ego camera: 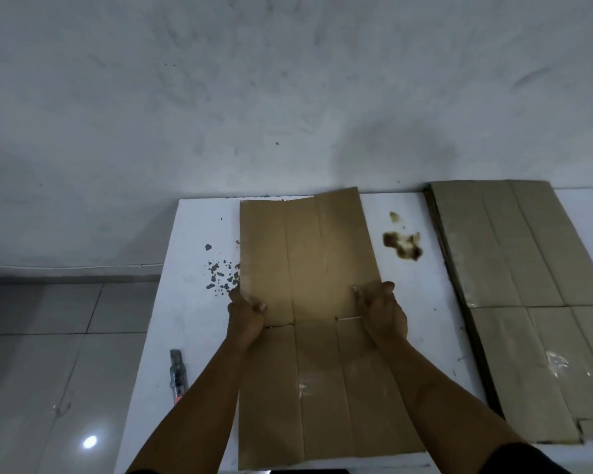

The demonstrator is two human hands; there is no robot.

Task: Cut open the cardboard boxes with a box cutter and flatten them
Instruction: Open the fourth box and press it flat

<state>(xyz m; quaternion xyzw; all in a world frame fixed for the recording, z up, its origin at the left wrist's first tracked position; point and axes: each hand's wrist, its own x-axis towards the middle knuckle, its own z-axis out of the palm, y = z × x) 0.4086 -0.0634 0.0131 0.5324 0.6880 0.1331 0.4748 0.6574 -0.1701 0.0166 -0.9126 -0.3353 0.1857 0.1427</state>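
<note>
1. Flattened cardboard box (308, 302) lies opened out in the middle of the white table (408, 302), long axis running away from the person, near edge at the table's front.
2. Left hand (245, 311) grips the box's left edge at about mid-length: fingers curled round the edge, thumb on top. Right hand (380, 309) does the same on the right edge, thumb and fingers wrapped over it. Both closed on the board, level with the cross slits.
3. Box cutter (178, 376) lies on the table left of the box, near the left forearm. Neither hand touches it.
4. Stack of flattened cardboard (528, 302) sits at the table's right side, well apart from the box in hand. Likely the destination.
5. Handling, my read: thin corrugated sheet, light, stiff along the flutes but hinges freely at each crease and slit. It looks to flop at the cross crease if lifted from one end.
6. Two-edge grip at the middle suits that: balances both halves, keeps the sheet from folding on itself.
7. Surface looks dry and matte, so not slippery. Shiny tape remnant (303, 386) on the near half is the one slick spot; avoid pinching there.
8. Not fragile, but slit corners could tear if twisted.
9. Brown stain (403, 244) and dark flecks (220, 271) mark the table either side of the box; no bearing on the grip.
</note>
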